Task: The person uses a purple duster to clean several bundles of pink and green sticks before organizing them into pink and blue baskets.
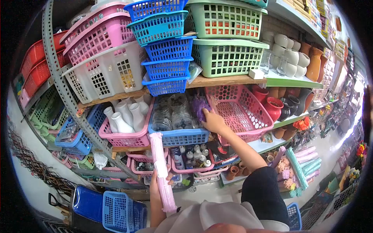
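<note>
My left hand (156, 188) is wrapped around a long pink bundle (166, 190) with a white band round its middle, held upright in front of the shelves. My right hand (213, 122) reaches out to the shelf, its fingers closed on a purple, ruffled bundle (199, 106) at the right end of a blue basket (182, 138). Clear round plastic pieces (171, 114) are stacked in that basket beside the purple bundle. Right of my hand is a pink basket (254, 130) with holes in its sides.
White vases (123, 120) fill a pink basket on the left. Blue baskets (167, 70) and green baskets (229, 58) are stacked above. Bottles (198, 157) sit on the lower shelf. A metal post (64, 85) stands at left. Colourful bundles (297, 167) lie at right.
</note>
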`<state>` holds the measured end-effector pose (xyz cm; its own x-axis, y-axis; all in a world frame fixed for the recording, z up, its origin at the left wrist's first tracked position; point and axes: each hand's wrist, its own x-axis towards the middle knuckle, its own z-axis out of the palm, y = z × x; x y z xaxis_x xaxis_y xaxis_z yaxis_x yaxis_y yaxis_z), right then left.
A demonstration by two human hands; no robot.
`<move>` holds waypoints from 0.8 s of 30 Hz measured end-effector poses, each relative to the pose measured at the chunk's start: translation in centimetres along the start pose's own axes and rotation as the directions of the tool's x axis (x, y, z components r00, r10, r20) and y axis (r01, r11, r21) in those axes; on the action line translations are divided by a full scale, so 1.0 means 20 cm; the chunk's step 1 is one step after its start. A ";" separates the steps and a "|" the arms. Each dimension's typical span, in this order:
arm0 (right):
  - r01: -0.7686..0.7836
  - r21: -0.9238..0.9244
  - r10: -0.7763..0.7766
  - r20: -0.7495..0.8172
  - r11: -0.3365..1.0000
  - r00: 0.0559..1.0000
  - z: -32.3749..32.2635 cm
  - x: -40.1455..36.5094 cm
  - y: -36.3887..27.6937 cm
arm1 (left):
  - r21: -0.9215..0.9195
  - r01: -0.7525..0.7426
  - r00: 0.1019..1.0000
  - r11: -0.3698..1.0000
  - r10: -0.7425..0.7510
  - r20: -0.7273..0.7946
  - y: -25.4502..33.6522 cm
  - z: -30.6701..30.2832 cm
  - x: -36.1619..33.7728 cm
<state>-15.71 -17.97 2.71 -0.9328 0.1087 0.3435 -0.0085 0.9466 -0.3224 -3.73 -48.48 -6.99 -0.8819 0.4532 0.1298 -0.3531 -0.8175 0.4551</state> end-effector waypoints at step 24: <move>-0.083 0.834 -0.318 0.298 0.546 0.900 -0.50 -0.18 0.13 | 0.576 0.074 0.910 0.814 -0.292 0.296 -0.30 0.79 0.87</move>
<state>-8.83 -12.89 9.43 -0.9443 -0.2936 0.1489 -0.2274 0.2548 -0.9399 -12.07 -30.01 6.56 -0.6068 0.7558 0.2461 -0.1727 -0.4276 0.8873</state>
